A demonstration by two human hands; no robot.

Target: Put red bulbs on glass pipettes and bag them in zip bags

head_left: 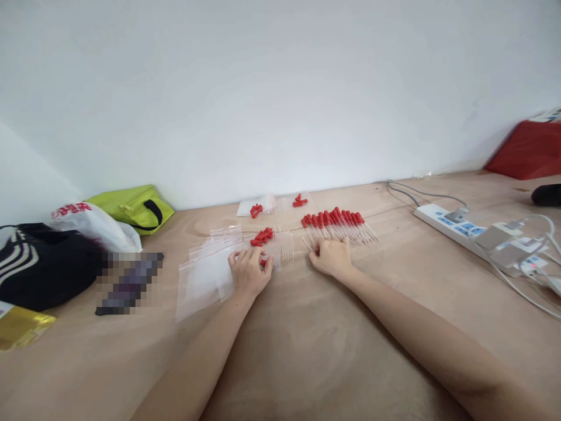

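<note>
My left hand [252, 270] rests on the table with bent fingers. A red tip shows between its thumb and forefinger, at the edge of a small clear zip bag [274, 252]. Just beyond lies a heap of red-tipped sticks [262, 237], their pale ends pointing right. My right hand [332, 256] is closed at the near side of a spread row of red-tipped sticks [337, 217]; its fingertips are on the pale stick ends, and what they grip is mostly hidden. Left of my left hand, flat clear zip bags [202, 283] overlap in a stack.
Two small bags with red-tipped sticks [256, 210] lie by the wall. On the right is a white power strip [456, 229] with chargers and cables. A yellow-green bag [140, 207], white plastic bag [94, 225], black bag [52, 266] and blurred dark object [131, 283] lie left.
</note>
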